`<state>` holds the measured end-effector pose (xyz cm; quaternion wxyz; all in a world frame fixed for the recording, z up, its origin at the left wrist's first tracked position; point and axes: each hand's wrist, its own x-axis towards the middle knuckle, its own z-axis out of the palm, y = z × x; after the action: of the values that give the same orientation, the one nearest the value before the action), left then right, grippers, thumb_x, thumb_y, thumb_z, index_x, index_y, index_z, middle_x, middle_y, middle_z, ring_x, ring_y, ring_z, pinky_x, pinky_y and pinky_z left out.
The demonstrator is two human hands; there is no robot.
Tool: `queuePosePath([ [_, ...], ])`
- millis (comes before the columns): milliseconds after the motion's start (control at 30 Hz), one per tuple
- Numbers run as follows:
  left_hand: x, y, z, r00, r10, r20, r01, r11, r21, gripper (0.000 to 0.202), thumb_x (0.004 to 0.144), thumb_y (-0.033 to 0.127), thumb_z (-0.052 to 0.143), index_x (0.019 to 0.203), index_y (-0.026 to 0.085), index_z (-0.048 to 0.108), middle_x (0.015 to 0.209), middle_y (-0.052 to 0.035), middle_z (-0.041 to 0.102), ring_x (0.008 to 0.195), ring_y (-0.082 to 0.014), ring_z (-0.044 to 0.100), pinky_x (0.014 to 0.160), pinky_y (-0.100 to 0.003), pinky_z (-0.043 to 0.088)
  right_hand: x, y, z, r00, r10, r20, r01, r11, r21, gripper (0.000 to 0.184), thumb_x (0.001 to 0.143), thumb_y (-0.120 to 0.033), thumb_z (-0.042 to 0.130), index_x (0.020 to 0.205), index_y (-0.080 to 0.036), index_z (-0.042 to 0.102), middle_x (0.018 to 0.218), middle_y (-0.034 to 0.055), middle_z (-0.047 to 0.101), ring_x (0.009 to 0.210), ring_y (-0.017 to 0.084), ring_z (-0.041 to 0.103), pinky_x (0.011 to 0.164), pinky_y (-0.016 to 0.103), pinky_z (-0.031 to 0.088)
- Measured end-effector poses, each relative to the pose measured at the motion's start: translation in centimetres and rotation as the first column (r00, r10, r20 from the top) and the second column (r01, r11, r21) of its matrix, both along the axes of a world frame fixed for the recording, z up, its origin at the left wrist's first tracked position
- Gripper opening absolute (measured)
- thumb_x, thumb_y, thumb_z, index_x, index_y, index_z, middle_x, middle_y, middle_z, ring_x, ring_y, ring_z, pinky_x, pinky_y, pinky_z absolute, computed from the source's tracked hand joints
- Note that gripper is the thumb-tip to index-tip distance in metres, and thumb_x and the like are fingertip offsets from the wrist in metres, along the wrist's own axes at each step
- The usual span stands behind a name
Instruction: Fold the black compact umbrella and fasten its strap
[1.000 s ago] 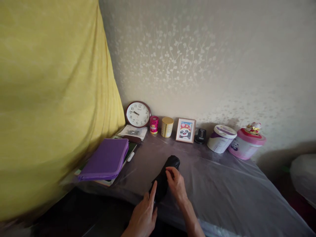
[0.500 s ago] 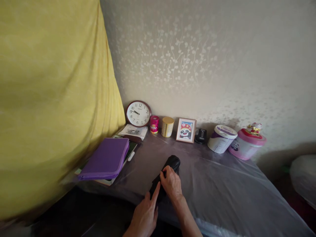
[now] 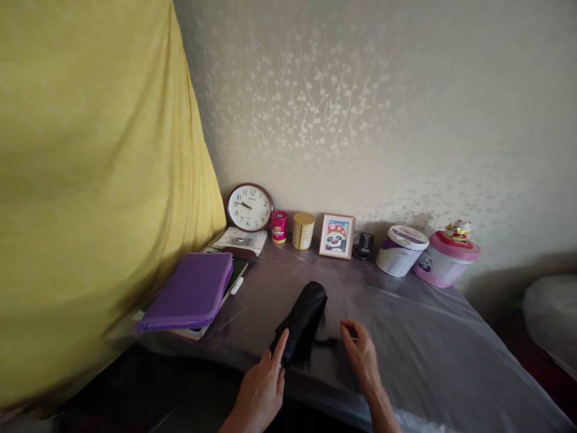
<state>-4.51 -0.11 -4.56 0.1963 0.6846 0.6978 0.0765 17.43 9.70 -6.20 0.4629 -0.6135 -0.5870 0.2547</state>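
At six o'clock, gripping a black umbrella [image 3: 303, 316] with left hand [image 3: 260, 386]. At five, curling right hand [image 3: 363, 356] near strap [image 3: 327, 342]; cannot tell if holding.

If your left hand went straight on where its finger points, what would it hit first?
The folded black fabric umbrella: the left hand holds its near end, pointing roughly along it.

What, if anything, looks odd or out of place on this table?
The round clock sits low against the wall, seemingly propped rather than hung. A dark strap also sticks out beside the folded black umbrella, perhaps unfastened. No spill shows.
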Motion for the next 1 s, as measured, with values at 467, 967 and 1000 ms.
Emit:
queuePosePath([
  [467,-3.2,1.5,0.1,0.589,0.348,0.73,-0.088,0.925,-0.37,0.066,0.086,0.046,0.026,0.138,0.025,-0.008,0.064,0.0048,0.057,0.044,-0.0094,0.055,0.046,-0.021,0.044,1.7,-0.8,-1.4,0.998,-0.061,0.029,0.061,0.998,-0.01,0.036,0.072,-0.046,0.046,0.085,-0.018,0.063,0.075,0.0057,0.065,0.068,0.02,0.058,0.064,0.029,0.045],
  [967,-3.5,1.0,-0.2,0.986,0.13,0.105,-0.138,0.988,0.072,0.065,0.085,0.019,0.038,0.14,0.028,0.005,0.102,-0.0049,0.06,0.084,-0.0127,0.061,0.076,-0.022,0.044,1.6,-0.9,-1.6,0.998,-0.042,0.044,0.041,0.999,0.024,0.033,0.073,-0.044,0.043,0.083,-0.02,0.062,0.079,0.0066,0.067,0.073,0.021,0.061,0.068,0.031,0.045],
  [1000,-3.9,1.3,-0.3,0.962,0.156,0.223,-0.167,0.985,0.032,0.064,0.084,0.022,0.038,0.14,0.027,0.006,0.098,-0.0042,0.061,0.078,-0.0123,0.062,0.073,-0.023,0.045,1.6,-0.8,-1.6,0.998,-0.041,0.044,0.04,0.999,0.031,0.032,0.073,-0.044,0.043,0.082,-0.02,0.062,0.079,0.0065,0.067,0.073,0.021,0.061,0.067,0.031,0.045],
])
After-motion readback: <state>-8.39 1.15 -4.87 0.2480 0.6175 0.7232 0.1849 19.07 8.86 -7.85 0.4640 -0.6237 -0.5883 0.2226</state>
